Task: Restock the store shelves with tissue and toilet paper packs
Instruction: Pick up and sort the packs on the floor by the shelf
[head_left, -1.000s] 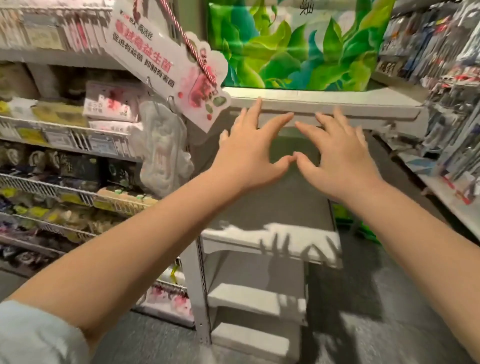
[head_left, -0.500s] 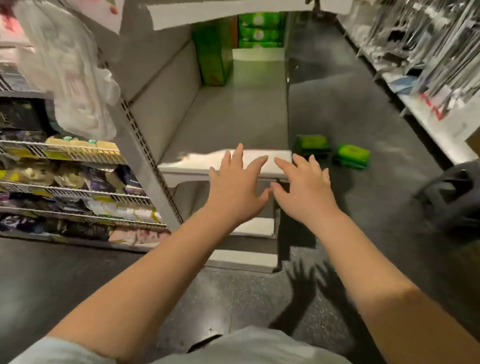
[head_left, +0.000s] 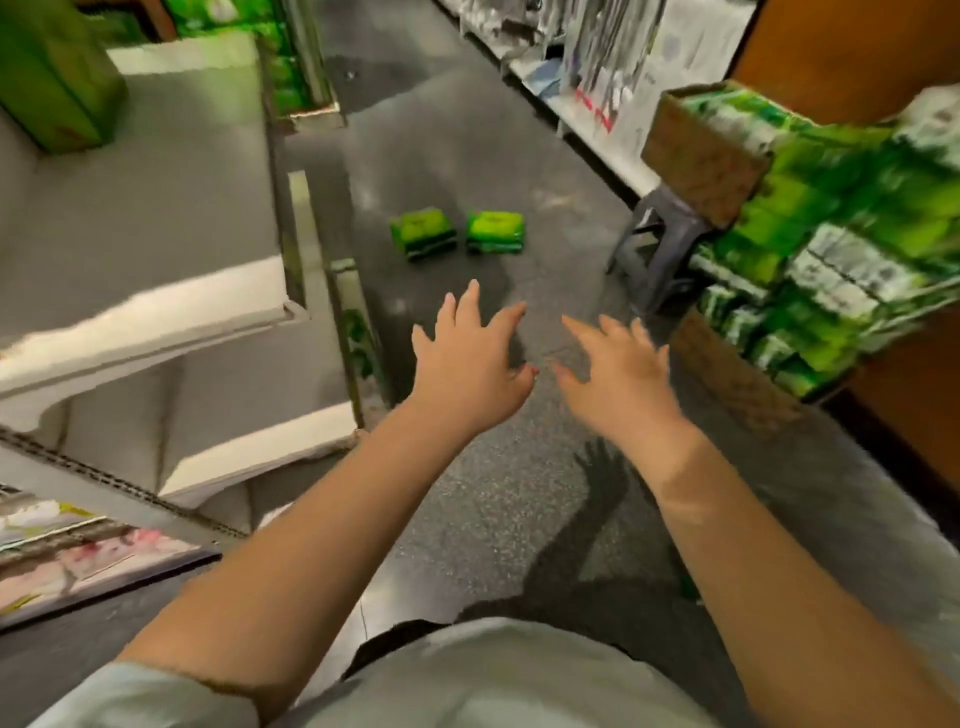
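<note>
Tissue packs (head_left: 810, 249) in carton: soft, light, slick wrap, we judge; we take by sides. Left hand (head_left: 470, 364), right hand (head_left: 618, 379) spread, empty

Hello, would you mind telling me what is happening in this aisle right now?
A person is restocking a shop aisle. Both the left hand and the right hand are open, fingers spread, holding nothing, stretched out over the dark speckled floor. Two small green tissue packs lie side by side on that floor ahead. A cardboard box of green packs sits to the right, and the grey metal shelf on the left is mostly bare.
</note>
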